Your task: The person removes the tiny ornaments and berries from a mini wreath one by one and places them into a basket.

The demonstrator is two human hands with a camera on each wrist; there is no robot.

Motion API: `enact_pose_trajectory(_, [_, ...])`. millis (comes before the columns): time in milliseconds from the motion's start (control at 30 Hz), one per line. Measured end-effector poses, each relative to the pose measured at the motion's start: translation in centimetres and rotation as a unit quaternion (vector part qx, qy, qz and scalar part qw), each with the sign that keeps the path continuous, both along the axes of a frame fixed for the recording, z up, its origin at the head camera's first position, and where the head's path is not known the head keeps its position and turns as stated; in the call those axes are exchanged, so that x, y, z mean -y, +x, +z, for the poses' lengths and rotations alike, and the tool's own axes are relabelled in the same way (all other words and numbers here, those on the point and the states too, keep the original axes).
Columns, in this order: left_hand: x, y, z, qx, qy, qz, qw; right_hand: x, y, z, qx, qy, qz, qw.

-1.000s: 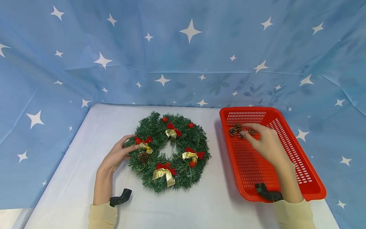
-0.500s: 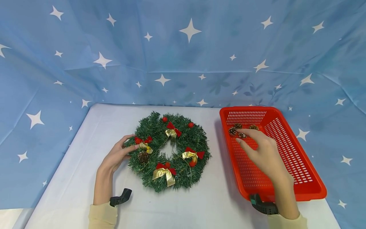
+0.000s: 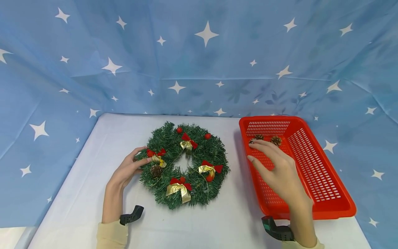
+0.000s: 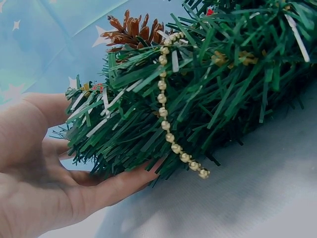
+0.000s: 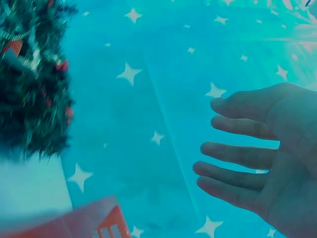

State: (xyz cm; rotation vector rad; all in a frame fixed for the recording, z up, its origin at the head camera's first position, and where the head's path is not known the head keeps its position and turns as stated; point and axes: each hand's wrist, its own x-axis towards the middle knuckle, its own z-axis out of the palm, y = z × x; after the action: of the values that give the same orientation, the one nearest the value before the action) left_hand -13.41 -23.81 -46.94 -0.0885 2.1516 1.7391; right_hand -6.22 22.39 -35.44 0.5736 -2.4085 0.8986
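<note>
A green Christmas wreath (image 3: 214, 148) with red-and-gold bows and red balls lies on the table. My left hand (image 3: 125, 169) grips its left edge, beside a bow and a pine cone (image 3: 156, 171). In the left wrist view, fingers reach under the greenery near a hanging string of gold beads (image 4: 162, 98). My right hand (image 3: 280, 169) hovers over the red basket (image 3: 326, 173), its fingers spread. The right wrist view shows nothing in that hand. Pine cones (image 3: 275, 140) sit at the basket's far end, some partly hidden behind the fingers.
A white cloth (image 3: 174, 228) covers the table. Behind and beside it hangs a blue curtain (image 3: 136, 93) with white stars. The basket stands at the table's right side, a strip of cloth separating it from the wreath.
My right hand has moved left and toward me, away from the pine cones, and its thumb and fingers have spread. The left hand and the wreath have stayed put.
</note>
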Motion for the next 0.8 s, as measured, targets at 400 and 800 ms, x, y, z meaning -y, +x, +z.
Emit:
enact_pose_trajectory(400, [-0.2,0.0,-0.1,-0.002,0.006,0.003,1.0,3.4,0.7,1.0,0.005,-0.031,0.049,0.998])
enact_pose_trajectory(800, [-0.2,-0.1,0.0,-0.005,0.005,-0.001,1.0,5.4,0.3,0.4,0.0,-0.026,0.11,0.994])
